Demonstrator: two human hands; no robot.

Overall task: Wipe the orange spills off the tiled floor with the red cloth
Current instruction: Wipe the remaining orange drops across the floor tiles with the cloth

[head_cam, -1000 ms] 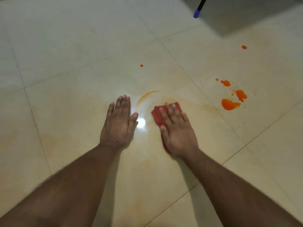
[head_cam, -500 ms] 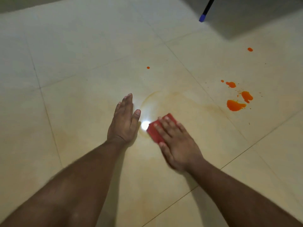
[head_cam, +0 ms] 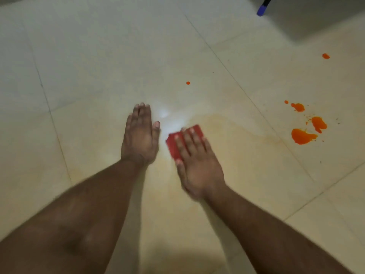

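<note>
- We see the tiled floor (head_cam: 94,62) filling the view, pale cream tiles with thin grout lines running slantwise.
- Our two bare forearms reach forward from the lower corners and draw closer together toward the hands.
- A faint orange smear (head_cam: 233,125) lies on the tile just beyond and to the right of our right fingertips.
- Our right hand (head_cam: 199,165) lies palm down on the cloth, fingers straight, slightly spread and pointing forward and a little left; it presses flat without curling round anything.
- Our left hand (head_cam: 141,141) lies flat on the bare tile just left of the cloth, fingers straight and close together, pointing forward, thumb held out toward the cloth without touching it.
- The red cloth (head_cam: 173,144) lies folded under our right fingers, showing to the left of them and past their tips; its long axis runs from near our thumb forward and to the right.
- The orange spills (head_cam: 302,136) lie well to the right of our right fingers, a cluster of three blotches with fine specks around them.
- One small drop (head_cam: 188,83) sits ahead of both sets of fingertips, and another (head_cam: 325,55) far off to the right.
- A blue tip on a dark stick (head_cam: 261,9) shows at the top right edge.
</note>
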